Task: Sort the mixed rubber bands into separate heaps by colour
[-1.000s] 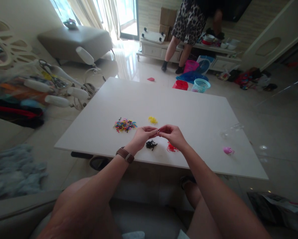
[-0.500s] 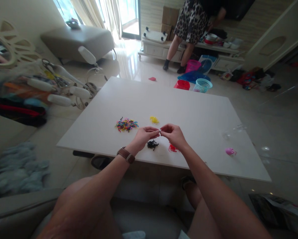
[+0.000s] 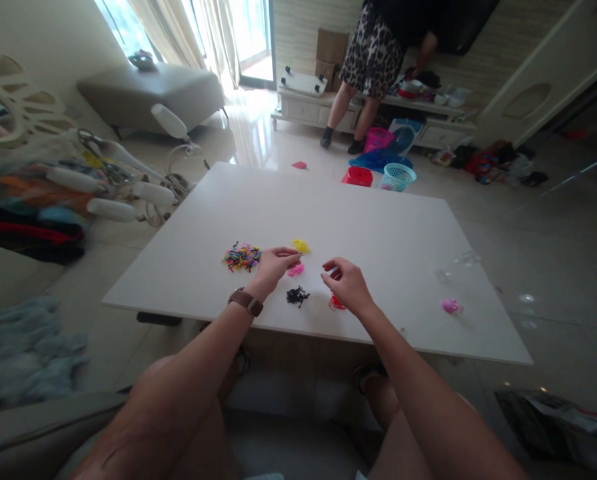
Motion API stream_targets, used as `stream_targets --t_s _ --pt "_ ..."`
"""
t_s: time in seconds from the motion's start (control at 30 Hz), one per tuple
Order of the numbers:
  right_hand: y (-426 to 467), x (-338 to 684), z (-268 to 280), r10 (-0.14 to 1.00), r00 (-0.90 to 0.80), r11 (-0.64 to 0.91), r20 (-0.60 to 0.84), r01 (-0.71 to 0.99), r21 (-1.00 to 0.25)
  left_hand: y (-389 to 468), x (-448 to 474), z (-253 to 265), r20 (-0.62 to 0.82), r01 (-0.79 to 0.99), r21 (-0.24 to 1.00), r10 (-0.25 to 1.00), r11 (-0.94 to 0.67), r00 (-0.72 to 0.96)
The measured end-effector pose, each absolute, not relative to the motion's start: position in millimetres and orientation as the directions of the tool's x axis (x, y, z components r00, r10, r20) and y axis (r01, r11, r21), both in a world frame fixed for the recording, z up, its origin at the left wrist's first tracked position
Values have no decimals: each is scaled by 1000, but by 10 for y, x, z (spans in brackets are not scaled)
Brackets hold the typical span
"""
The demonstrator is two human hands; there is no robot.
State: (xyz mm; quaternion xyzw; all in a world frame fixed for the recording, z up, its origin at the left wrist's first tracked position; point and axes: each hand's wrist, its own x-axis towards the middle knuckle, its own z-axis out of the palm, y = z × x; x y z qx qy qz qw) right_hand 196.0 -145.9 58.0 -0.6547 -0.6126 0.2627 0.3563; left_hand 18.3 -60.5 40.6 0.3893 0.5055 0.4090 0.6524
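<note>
My left hand (image 3: 274,268), with a brown strap on its wrist, is closed in a pinch on a small dark piece (image 3: 301,255) that looks like a little elastic band. Under its fingers lies a pink pile (image 3: 295,270), and just beyond is a yellow pile (image 3: 301,246). Left of the hand spreads a mixed-colour pile (image 3: 241,257) of similar small bands. Nearer me sits a black pile (image 3: 297,296). My right hand (image 3: 349,285) hovers with thumb and fingers apart, nothing visible between them. It partly covers a red pile (image 3: 336,303).
Everything lies on a white table (image 3: 378,227). A pink object (image 3: 451,307) and clear items (image 3: 456,265) are at the right. Beyond the table stand a red stool (image 3: 357,176), a light-blue basket (image 3: 398,177) and a person (image 3: 373,53) by a low cabinet.
My hands, together half a second ago, have separated. The left has moved left, still pinching the dark piece, and the right hand's fingers have opened. The view has shifted slightly.
</note>
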Motion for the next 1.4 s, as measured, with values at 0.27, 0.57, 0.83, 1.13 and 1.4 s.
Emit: stream_targets --t_s 0.27,0.57,0.83,1.13,1.4 --pt "-1575 2076 368 996 -27 74 84 768 -636 -186 289 127 -192 155 969 981 192 -18" --pt "-1651 2210 383 999 -25 51 47 712 -700 92 621 -256 -258 44 962 952 268 -167" --pt "-1676 2276 381 997 -58 72 43 699 -712 94 665 -331 -164 241 947 966 211 -200" --pt "-1676 2332 418 996 -62 86 61 707 -702 17 467 1 -182 313 936 983 160 41" --pt "-1621 2206 437 994 -96 104 49 731 -675 -231 140 264 -489 539 832 634 132 599"
